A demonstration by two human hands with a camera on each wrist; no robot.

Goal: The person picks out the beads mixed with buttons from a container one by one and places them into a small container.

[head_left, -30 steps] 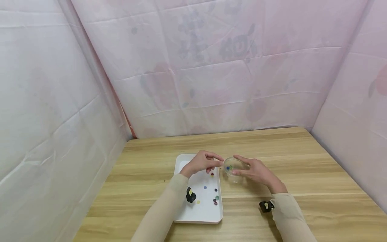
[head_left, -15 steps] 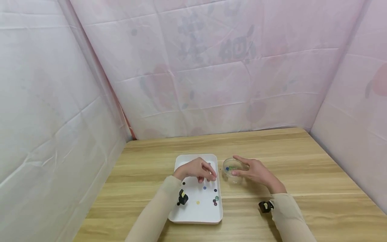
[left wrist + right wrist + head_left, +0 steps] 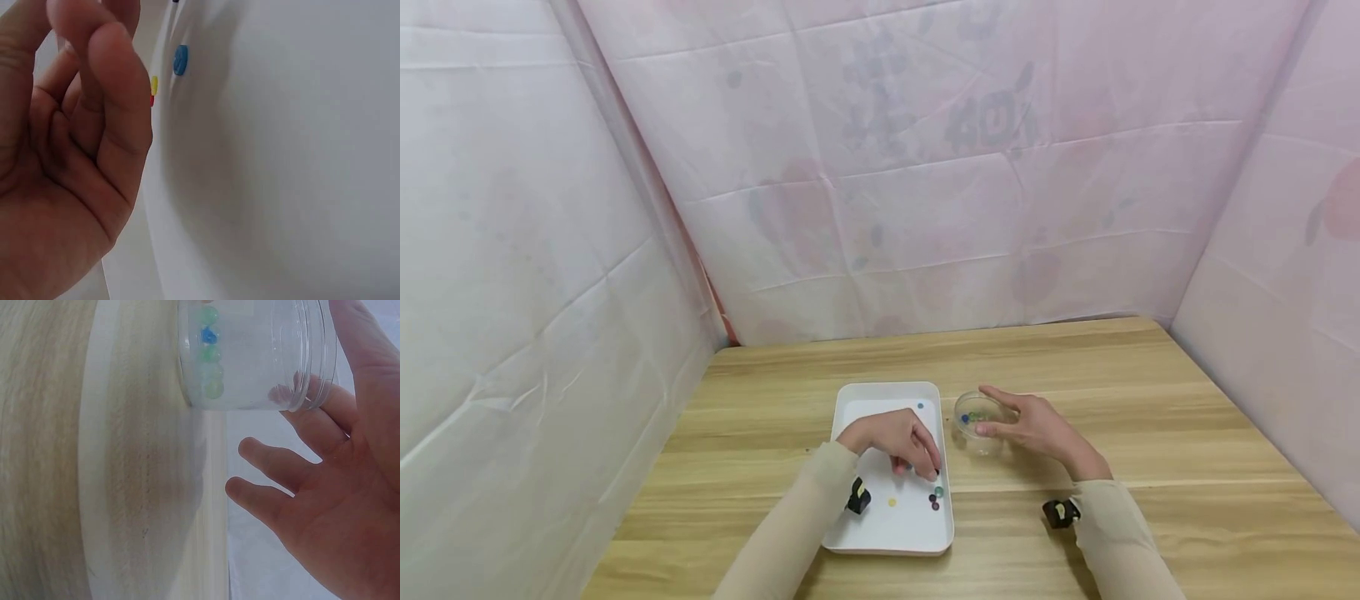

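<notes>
Since a second earlier, our left hand (image 3: 895,440) had dropped from the jar into the shallow white plastic tray (image 3: 857,537), fingers curled loosely over about seven small coloured beads (image 3: 934,500). Our right hand (image 3: 1037,427) held the one clear round plastic jar (image 3: 976,421), beads inside, just right of the tray.

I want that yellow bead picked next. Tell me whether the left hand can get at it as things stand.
Probably yes. The left hand hovers inside the white tray, fingers curled and pointing down, and the yellow bead lies just nearer the person on bare tray floor, with nothing between them.
</notes>
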